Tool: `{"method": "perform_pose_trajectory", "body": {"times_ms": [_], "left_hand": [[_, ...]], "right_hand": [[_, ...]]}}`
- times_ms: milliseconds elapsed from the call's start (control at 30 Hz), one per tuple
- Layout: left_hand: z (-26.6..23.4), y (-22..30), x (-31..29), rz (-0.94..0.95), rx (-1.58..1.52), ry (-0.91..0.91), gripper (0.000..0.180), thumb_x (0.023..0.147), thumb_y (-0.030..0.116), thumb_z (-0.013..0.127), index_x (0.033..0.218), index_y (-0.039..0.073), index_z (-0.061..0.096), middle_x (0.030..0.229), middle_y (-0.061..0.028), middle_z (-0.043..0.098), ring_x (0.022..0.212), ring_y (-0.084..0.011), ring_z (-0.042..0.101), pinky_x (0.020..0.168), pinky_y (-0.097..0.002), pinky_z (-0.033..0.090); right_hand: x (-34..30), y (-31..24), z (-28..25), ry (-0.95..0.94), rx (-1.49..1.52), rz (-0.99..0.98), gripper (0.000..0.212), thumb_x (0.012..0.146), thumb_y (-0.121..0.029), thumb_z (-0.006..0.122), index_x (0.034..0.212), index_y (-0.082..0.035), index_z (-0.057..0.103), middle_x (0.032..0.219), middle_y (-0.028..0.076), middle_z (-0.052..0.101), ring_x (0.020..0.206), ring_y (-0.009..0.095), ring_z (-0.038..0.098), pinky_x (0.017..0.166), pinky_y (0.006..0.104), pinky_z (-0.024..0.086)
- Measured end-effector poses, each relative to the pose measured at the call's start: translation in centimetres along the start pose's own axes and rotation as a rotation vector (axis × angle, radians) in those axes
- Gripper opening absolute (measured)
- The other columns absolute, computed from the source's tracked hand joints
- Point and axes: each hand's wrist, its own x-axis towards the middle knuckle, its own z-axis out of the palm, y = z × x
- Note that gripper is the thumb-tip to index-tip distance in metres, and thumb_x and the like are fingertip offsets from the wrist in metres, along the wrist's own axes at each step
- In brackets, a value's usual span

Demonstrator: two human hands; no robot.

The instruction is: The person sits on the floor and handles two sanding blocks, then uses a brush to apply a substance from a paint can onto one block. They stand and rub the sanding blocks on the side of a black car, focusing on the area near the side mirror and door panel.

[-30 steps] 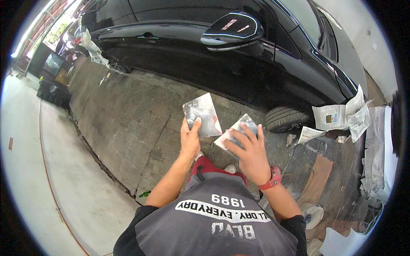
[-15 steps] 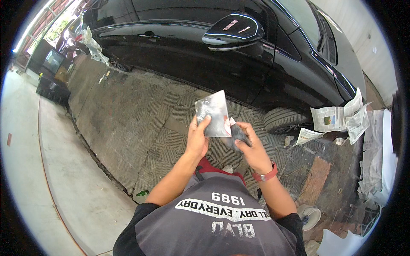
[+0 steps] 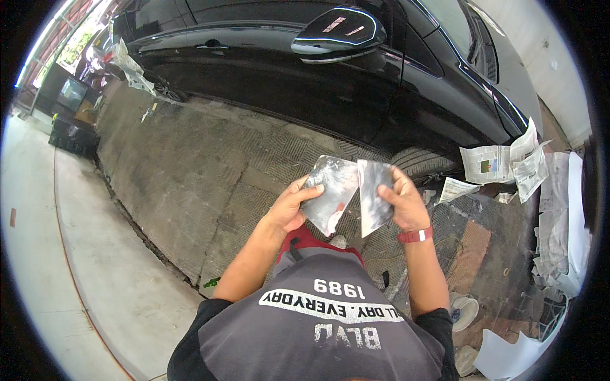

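Observation:
My left hand [image 3: 293, 204] grips a thin flat grey plate [image 3: 332, 184], thumb on its upper face and fingers beneath. White and dark smears cover that face, with a reddish mark near the lower corner. In my right hand [image 3: 408, 203] is a second flat grey plate [image 3: 375, 190] with a pale edge, its thumb pressed on the smeared face. The two plates sit side by side in front of my waist, with a narrow gap between them. Fingers under both plates are mostly hidden.
Across the far side stands a black car [image 3: 254, 76] with its side mirror [image 3: 340, 35] and a front tyre [image 3: 422, 162]. Newspaper sheets [image 3: 486, 164] hang by the wheel. At right lie a brown board [image 3: 470, 251], a white bucket [image 3: 467, 311] and white sheeting [image 3: 511, 357].
The plates have moved apart from an overlapping position. My right hand has shifted right and turned its plate face up; my left hand has lowered and tilted its plate.

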Motion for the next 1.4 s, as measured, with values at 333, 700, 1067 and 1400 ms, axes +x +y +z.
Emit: {"method": "perform_pose_trajectory", "body": {"times_ms": [333, 700, 1067, 1400], "left_hand": [[0.9, -0.8, 1.3, 0.247, 0.382, 0.170, 0.050, 0.110, 0.021, 0.067, 0.155, 0.005, 0.052, 0.136, -0.0067, 0.069, 0.129, -0.0146, 0.060, 0.110, -0.0356, 0.050], [-2.2, -0.8, 2.5, 0.444, 0.063, 0.444, 0.036, 0.109, 0.010, 0.062, 0.143, 0.004, 0.057, 0.132, -0.0078, 0.068, 0.120, -0.0183, 0.067, 0.104, -0.0369, 0.056], [-0.7, -0.1, 2.2, 0.355, -0.044, 0.334, 0.040, 0.108, 0.010, 0.069, 0.145, 0.006, 0.056, 0.138, -0.0069, 0.069, 0.125, -0.0183, 0.067, 0.110, -0.0388, 0.055], [4.5, -3.5, 5.5, 0.518, 0.327, 0.209, 0.051, 0.101, -0.003, 0.074, 0.147, 0.004, 0.052, 0.136, -0.0082, 0.068, 0.121, -0.0152, 0.068, 0.104, -0.0316, 0.056]], "right_hand": [[-0.3, -0.8, 6.2, 0.139, -1.646, -0.645, 0.056, 0.086, 0.012, 0.060, 0.136, -0.012, 0.070, 0.146, 0.016, 0.065, 0.142, 0.039, 0.058, 0.122, 0.0525, 0.042], [-1.1, 0.3, 9.7, -0.218, -1.350, -0.752, 0.065, 0.081, 0.010, 0.064, 0.139, -0.020, 0.070, 0.156, 0.018, 0.052, 0.138, 0.045, 0.058, 0.118, 0.0620, 0.047], [0.3, 2.2, 4.5, 0.303, -0.918, -0.435, 0.064, 0.094, 0.008, 0.061, 0.155, -0.010, 0.049, 0.139, 0.025, 0.063, 0.115, 0.040, 0.072, 0.092, 0.0464, 0.059], [-0.2, 6.1, 5.4, 0.393, 0.059, -0.102, 0.031, 0.100, -0.012, 0.081, 0.128, -0.002, 0.071, 0.111, 0.002, 0.076, 0.085, 0.005, 0.066, 0.068, 0.0212, 0.051]]}}
